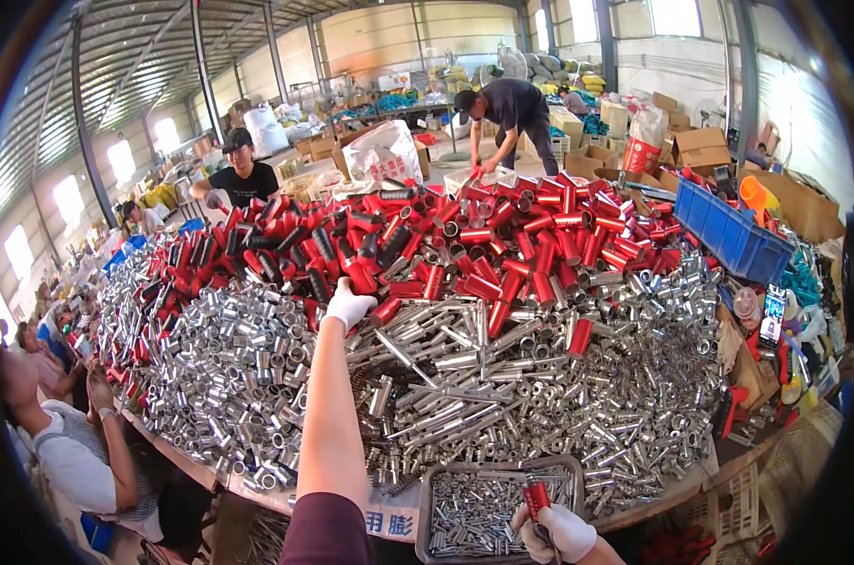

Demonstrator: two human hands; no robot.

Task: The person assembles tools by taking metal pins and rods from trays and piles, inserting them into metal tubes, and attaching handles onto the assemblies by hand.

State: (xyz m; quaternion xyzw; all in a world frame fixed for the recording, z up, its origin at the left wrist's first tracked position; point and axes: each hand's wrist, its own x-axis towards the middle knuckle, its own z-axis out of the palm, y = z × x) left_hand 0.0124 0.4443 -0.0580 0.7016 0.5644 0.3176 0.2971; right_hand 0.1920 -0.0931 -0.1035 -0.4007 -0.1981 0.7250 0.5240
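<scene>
A: Materials on the table first.
B: One broad heap, sorted loosely by kind. At the far side lie red tubes (540, 282), smooth and glossy, open-ended where their mouths face this way. To their left are red-and-black parts (325, 247), angled, the black sections duller than the red.
A: And nearer the person?
B: Bare metal throughout. Short silver sleeves (248, 367), bright and hollow, fill the left. Long thin rods (455, 405) lie crisscrossed in the middle. Fine coiled springs (672, 344) show as a darker, wiry patch to the right.
A: Containers?
B: A dark rectangular tray (502, 463) with rounded corners sits at the near edge, filled with small metal pieces (474, 508). A blue crate (728, 231), ribbed and straight-walled, stands at the far right of the heap.
A: State of the hands?
B: Both wear white gloves. The right hand (565, 535) is closed around a red cylinder (536, 497), gripping its lower part; the cylinder tilts slightly, its upper end over the tray's right portion.
A: The left?
B: The arm is extended. The left hand (351, 307) is at the near edge of the red-and-black parts, back uppermost. Its fingertips are partly hidden; whether they pinch a part, I cannot tell.
</scene>
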